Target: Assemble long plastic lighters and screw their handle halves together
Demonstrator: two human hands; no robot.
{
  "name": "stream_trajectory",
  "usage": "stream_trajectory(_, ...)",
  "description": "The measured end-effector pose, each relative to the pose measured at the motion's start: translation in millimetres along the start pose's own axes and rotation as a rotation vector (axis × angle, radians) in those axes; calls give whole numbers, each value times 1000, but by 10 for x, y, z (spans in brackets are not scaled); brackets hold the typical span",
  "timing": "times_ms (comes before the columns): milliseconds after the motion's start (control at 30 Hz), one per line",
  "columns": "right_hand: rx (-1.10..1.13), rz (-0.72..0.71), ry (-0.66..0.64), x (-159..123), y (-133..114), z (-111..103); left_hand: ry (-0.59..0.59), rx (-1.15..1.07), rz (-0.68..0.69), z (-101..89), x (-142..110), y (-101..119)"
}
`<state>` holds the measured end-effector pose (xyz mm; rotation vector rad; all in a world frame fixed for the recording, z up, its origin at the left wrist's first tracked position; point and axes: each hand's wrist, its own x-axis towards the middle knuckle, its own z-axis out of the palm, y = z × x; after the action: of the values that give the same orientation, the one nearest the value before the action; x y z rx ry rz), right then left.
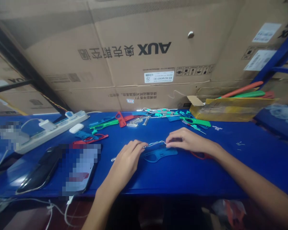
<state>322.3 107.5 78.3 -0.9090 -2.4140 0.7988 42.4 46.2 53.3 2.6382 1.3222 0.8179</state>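
A thin pale twisted wire (156,143) stretches between my two hands above the blue table. My left hand (128,159) is closed around one end, and a slim clear-and-silver piece (113,159) sticks out past its outer side. Thumb and fingertips of my right hand (181,139) pinch the other end of the wire. Just below the wire lies a flat blue plastic handle-shaped shell (160,155) with an oval hole. A red plastic part (201,155) lies partly hidden under my right wrist.
Behind are red, green and blue shells (121,119), clear tubes (136,121) and metal rods (160,111). A cardboard box (228,110) of shells stands back right. On the left are a power strip (60,127), an earbud case (76,128) and two phones (83,169) with cables.
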Motion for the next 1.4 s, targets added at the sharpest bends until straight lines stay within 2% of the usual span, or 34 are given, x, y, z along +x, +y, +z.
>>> stream_trajectory(200,-57,-16,-97,5,36,56,-31,-25,-15,107,-163,-39)
stream_trajectory(400,-23,8,-148,11,29,101,46,-180,-86,110,-218,-28)
stream_trajectory(633,-30,13,-168,11,11,96,85,-213,-78,113,-271,-82)
stream_trajectory(867,-132,-52,-133,2,-100,165,72,-196,-90,72,-361,-71)
stream_trajectory(1000,-169,-28,-95,-3,-120,178,68,-191,-117,72,-374,-80)
stream_trajectory(1167,-247,-34,-14,21,-47,208,59,-166,-130,68,-368,-88)
stream_trajectory(1400,-304,-70,54,108,91,408,2,-104,-133,55,-339,-64)
